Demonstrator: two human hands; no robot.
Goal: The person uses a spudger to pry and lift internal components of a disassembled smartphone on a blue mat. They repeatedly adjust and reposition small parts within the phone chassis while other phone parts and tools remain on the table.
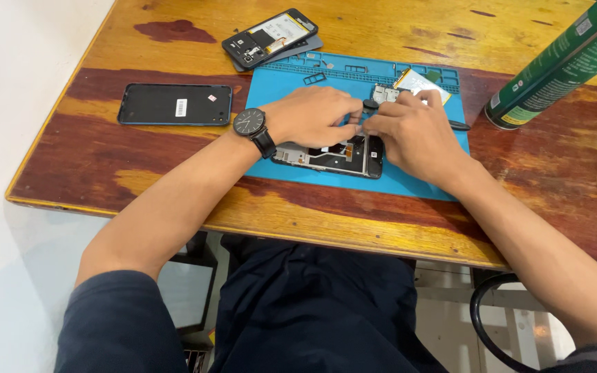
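Both hands are meeting over the opened phone (333,155), which is lying on the blue work mat (409,181) near the table's (381,228) front edge. The left hand (312,114) and right hand (412,131) are pinching a small dark tool (370,106) together; who grips it firmer I cannot tell. Free room is lying left of the mat beyond a black panel (174,104) with a white sticker. A second opened phone (271,38) is sitting behind; a green spray can (561,65) is leaning at right.
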